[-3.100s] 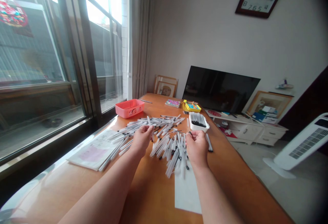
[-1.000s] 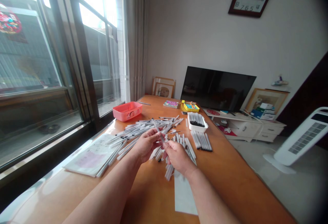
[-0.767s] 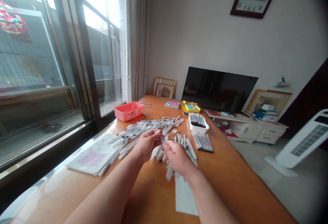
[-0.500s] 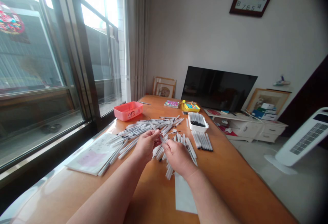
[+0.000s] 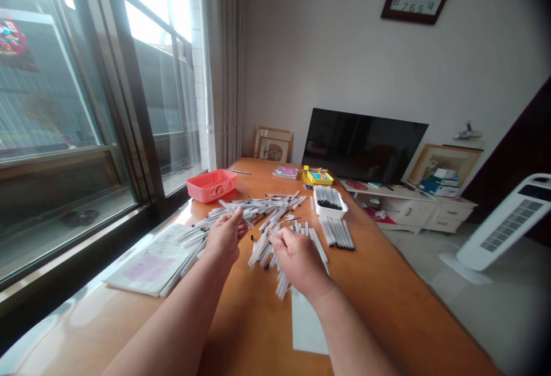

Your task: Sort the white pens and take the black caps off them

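My left hand (image 5: 224, 235) pinches a slim whitish pen (image 5: 223, 204) between thumb and fingers, over the edge of a loose pile of pens (image 5: 275, 205). Apart from it, my right hand (image 5: 299, 255) is closed, thumb against fingers. Whatever is in its fingertips is hidden or too small to name. Beneath and beside the right hand lies a smaller heap of translucent pens (image 5: 259, 249). A small black piece (image 5: 252, 237), like a pen cap, rests on the table between the hands. To the right, several black-ended pens lie side by side in a row (image 5: 338, 232).
Behind the row stands a white box (image 5: 332, 213) filled with pens. A pink basket (image 5: 210, 186) sits at the far left. Papers (image 5: 138, 267) lie by the window, and a white sheet (image 5: 307, 330) lies under my right forearm. Farther back are a booklet (image 5: 285, 173) and a yellow box (image 5: 318, 177).
My hands were together on a pen and have now separated. The left moved left with a pen; the right stays near the heap. The black piece now shows on the table.
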Available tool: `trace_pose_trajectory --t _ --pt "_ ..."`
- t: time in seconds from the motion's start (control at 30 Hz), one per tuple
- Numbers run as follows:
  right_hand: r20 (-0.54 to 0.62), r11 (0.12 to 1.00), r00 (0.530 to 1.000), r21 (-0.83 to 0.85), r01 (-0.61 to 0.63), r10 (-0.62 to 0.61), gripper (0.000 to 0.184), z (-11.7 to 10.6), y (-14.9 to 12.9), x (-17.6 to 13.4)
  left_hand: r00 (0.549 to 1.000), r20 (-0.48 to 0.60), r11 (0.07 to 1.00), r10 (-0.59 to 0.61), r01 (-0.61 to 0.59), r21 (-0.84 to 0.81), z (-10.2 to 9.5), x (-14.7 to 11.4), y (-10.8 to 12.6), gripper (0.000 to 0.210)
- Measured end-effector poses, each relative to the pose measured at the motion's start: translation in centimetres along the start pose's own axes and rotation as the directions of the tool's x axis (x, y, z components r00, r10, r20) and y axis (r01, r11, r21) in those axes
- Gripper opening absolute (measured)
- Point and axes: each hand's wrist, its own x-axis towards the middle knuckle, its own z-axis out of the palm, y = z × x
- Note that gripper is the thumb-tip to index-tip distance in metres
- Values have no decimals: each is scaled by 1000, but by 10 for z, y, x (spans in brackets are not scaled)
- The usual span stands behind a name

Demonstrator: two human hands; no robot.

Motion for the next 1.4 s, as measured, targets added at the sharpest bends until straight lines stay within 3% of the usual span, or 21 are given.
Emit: trace_pose_trajectory --t 0.13,0.27,0.43,0.53,0.67,0.8,1.03,1.13,1.23,1.4 --pt "1 992 992 7 -123 123 28 7 23 5 993 114 991 -40 24 132 3 -7 -6 40" --pt "11 986 985 -1 -170 170 23 14 43 8 989 141 971 -53 18 237 3 -10 -10 37" --pt "-29 979 985 110 -169 173 23 17 46 9 969 224 966 -102 42 256 4 -11 -8 35" --pt "-35 945 981 276 -175 192 32 18 38 9 938 304 969 -164 96 228 7 -16 -8 34" --pt "155 740 958 610 -284 240 50 22 22 7 881 429 974 -200 131 185 10 -24 -11 34" --pt "284 493 924 784 -378 258 51 22 13 5 843 496 975 -209 137 177 10 -26 -10 34" --pt "365 224 882 871 -436 296 42 14 15 6 927 366 995 -82 99 -29 7 -15 8 33" --pt "334 119 866 908 -401 373 40 16 18 9 929 364 998 -61 69 -8 5 -12 8 31" --pt "252 33 840 952 -304 480 40 18 24 14 932 360 992 -35 -12 128 6 -14 4 32" --pt "136 21 796 983 -183 590 35 16 37 20 890 453 895 45 -237 378 12 -24 3 34"
